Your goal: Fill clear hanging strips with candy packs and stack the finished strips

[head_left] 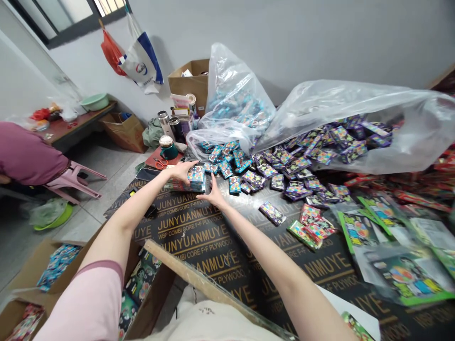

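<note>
A stack of small blue snack packets [197, 174] lies near the far left edge of the black plywood table [199, 222]. My left hand [182, 171] grips its left part, thumb on the near side and fingers over the top. At the right end of the stack is my right hand [213, 194], its thumb and forefinger spread apart around the corner; I cannot tell whether it touches. Just beyond, loose blue packets [225, 168] spill from a clear plastic bag [236, 90].
Purple packets [295, 166] spill from a large clear bag [355, 99]. Red packets [316, 222], a green packet [304, 234] and green pouches [405, 274] lie rightward. Scissors [161, 163] and a jar [168, 148] stand back left. Open cartons [50, 265] flank the table; a person [28, 151] sits left.
</note>
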`<state>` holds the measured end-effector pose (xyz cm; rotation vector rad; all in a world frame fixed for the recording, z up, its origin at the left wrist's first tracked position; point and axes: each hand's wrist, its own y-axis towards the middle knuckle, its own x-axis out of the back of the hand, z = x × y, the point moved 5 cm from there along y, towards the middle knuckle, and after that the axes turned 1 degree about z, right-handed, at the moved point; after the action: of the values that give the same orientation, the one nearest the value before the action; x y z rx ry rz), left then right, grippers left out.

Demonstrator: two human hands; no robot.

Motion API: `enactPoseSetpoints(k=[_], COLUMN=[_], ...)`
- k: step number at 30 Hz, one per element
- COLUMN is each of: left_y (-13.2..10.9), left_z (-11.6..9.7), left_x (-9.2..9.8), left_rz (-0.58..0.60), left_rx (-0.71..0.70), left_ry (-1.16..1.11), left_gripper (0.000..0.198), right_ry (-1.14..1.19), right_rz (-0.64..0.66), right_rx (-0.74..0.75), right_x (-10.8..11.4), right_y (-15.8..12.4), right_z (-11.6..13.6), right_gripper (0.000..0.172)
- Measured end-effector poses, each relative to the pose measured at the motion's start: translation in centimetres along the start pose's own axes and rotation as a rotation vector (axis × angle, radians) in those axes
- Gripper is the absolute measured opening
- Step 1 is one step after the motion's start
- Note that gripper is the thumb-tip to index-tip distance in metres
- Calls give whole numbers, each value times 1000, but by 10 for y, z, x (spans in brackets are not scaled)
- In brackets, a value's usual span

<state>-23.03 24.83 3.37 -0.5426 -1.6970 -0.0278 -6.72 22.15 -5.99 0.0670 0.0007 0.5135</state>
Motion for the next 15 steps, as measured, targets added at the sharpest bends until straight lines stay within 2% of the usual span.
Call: enactPoseSetpoints(k=[3,5,7,9,11,15], left_y=[-6,-16,-33,-56,-72,-79], left_z=[6,19,46,69,78,72], left_x=[5,14,17,3,-18,-52], left_rz=[-85,-254,-500,-664,-663,-502], left_rx=[-6,62,286,572,756,826], left_ry=[-100,-310,-726,-1144,-1378,-1520], left_gripper=[115,110,95,73,59,44], right_ry=[53,141,263,352,404,505], right_rz=[-38,-59,-90,-117,-109,-42], right_rx=[-61,-149,-267,-358,-390,-318], right_x=[0,1,3,2,-3,-20], right_y=[3,7,10,12,15,24], right_z=[-7,-11,-14,-15,-13,-4], right_gripper=[133,129,115,90,72,61])
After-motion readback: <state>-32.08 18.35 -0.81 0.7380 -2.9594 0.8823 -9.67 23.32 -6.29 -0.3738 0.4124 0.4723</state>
